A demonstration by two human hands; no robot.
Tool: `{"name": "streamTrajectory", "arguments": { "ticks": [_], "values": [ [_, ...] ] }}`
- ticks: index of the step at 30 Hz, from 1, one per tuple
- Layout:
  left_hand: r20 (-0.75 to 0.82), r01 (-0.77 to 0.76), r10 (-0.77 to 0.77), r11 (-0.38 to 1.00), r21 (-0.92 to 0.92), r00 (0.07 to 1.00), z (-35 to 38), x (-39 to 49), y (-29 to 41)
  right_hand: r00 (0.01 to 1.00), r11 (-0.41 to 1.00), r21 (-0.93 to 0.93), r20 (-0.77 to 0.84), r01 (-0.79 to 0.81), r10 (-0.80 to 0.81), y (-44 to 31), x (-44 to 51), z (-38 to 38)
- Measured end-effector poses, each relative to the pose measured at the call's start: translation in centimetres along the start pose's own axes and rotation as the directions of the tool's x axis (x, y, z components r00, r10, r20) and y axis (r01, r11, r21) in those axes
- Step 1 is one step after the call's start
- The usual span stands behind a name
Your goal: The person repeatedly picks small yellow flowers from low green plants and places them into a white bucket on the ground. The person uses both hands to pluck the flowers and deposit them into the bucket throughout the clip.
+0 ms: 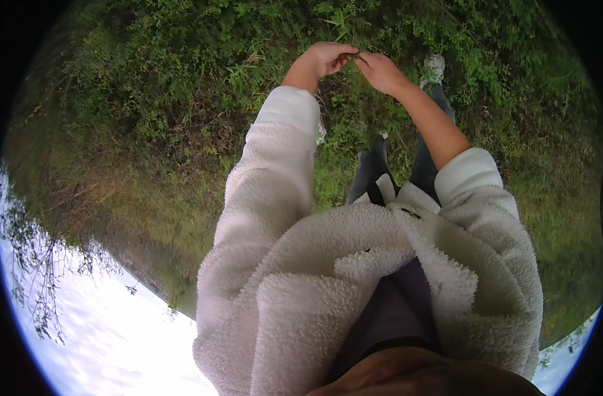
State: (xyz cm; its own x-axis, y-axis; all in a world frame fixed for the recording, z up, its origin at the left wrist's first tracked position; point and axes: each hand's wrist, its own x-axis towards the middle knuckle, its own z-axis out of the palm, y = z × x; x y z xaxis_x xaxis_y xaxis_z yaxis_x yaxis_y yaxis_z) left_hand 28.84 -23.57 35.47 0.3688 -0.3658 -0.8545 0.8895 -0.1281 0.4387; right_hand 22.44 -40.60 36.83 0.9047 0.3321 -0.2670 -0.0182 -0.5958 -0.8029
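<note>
Both bare hands are out in front, their fingertips almost meeting above low green plants. My left hand (329, 58) has its thumb and fingers pinched on a small dark green bit of plant (354, 56), its other fingers curled. From the other side, my right hand (380, 73) pinches at the same bit, with its fingertips close to the left ones. The fingers cover most of the piece, so its shape cannot be told. Light fleece sleeves with white cuffs are pushed up both forearms.
Leafy green shrubs (173, 54) with small yellowish dots grow ahead and to the left. Dry brown stems (202, 119) lie among them. A pale shoe (434, 68) stands in the undergrowth beyond the right hand. Grass (331, 185) surrounds the dark trouser legs. Thin branches (44, 277) hang at the lower left.
</note>
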Motion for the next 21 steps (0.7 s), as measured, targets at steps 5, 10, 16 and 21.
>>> {"name": "streamTrajectory", "arguments": {
  "ticks": [5, 10, 16, 21],
  "values": [
    [-0.06, -0.131, 0.127, 0.989, -0.062, 0.99, -0.3, -0.3, -1.3, 0.992, 0.988, 0.088, 0.043, -0.126, 0.123, -0.1, -0.5, -0.3],
    [-0.103, -0.155, 0.132, 0.952, -0.263, 0.986, -1.2, -1.2, -1.6, 0.93, 0.789, 0.492, 0.188, -0.368, 0.317, -1.0, -2.8, -0.6],
    [-0.076, -0.071, 0.043, 0.912, -0.403, 0.996, -0.3, -1.3, -1.9, 0.942, 0.764, 0.555, 0.137, -0.33, 0.307, -2.3, -1.6, 1.0],
    [-0.101, -0.076, 0.032, 0.88, -0.468, 0.994, 0.8, -1.0, -2.4, 0.976, 0.889, 0.403, 0.071, -0.217, 0.206, -2.9, -0.1, 2.1]
  ]
}}
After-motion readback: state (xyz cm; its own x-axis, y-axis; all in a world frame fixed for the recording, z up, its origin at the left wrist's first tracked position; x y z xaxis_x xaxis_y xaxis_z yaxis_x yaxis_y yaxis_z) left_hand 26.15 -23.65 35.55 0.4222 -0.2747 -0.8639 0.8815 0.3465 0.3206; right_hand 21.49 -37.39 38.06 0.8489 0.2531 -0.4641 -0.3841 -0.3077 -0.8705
